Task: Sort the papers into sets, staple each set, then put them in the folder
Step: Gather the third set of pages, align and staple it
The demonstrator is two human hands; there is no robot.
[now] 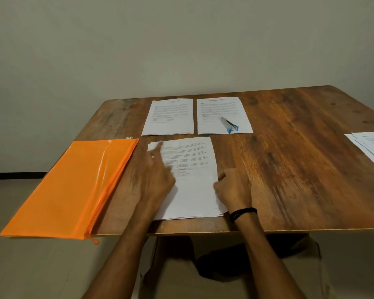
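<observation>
A set of printed papers [192, 190] lies on the wooden table [289, 158] right in front of me. My left hand [151, 173] rests on its left part, the forefinger stretched to the top left corner. My right hand [233, 187] has its fingers curled at the set's right edge; whether it pinches the sheets I cannot tell. Two more paper sets lie side by side farther back, the left set [168, 117] and the right set [222, 114]. A grey and blue stapler [229, 125] lies on the right one. An orange zip folder [69, 186] lies at the left, overhanging the table's edge.
A loose stack of printed papers [371, 149] lies at the table's right edge, partly cut off by the frame. The near table edge runs just below the front set. A pale wall stands behind the table.
</observation>
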